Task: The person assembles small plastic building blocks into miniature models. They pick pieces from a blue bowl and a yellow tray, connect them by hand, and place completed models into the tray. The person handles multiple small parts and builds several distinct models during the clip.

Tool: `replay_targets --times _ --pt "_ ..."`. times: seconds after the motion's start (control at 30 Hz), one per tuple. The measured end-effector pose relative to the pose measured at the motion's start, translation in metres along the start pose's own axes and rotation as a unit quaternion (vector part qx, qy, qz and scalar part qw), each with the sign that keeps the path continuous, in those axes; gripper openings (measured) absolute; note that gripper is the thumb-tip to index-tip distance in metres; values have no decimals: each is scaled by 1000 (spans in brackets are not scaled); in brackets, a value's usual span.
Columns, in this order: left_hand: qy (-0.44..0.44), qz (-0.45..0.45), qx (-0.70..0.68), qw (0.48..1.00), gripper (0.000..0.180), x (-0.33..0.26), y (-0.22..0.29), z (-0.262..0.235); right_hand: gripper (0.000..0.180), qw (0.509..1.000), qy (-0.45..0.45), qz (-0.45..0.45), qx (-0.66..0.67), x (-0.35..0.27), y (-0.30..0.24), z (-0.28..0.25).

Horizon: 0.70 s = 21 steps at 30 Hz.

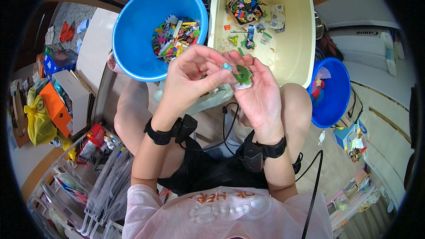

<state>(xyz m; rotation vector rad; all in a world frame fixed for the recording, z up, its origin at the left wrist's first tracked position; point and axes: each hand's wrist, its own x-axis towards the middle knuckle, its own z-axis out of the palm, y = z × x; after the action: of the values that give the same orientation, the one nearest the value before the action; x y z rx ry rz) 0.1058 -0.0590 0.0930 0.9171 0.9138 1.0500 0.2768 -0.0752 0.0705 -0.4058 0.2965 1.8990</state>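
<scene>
Two-handed close work is the step in hand, as I read it; I judge the next move calls for a light, steady pinch. From my remote post: left hand (195, 71) pinches a teal bit (227, 67) between thumb and fingers. Right hand (260, 92) loosely cupped, green piece (243, 75) against its fingers, near the left thumb. Whether the two pieces touch, I cannot tell.

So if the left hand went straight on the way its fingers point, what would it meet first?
Likely the green piece in the right hand, just ahead of the left hand's fingertips; one view leaves depth unclear.
</scene>
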Motion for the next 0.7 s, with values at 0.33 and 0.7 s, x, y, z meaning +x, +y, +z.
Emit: replay_targets --times 0.33,0.7 --pt "-2 18 -29 999 29 -19 10 -18 30 999 -4 26 -44 7 24 1" --pt "203 43 68 976 25 -49 12 -93 30 996 0 83 -27 28 85 8"
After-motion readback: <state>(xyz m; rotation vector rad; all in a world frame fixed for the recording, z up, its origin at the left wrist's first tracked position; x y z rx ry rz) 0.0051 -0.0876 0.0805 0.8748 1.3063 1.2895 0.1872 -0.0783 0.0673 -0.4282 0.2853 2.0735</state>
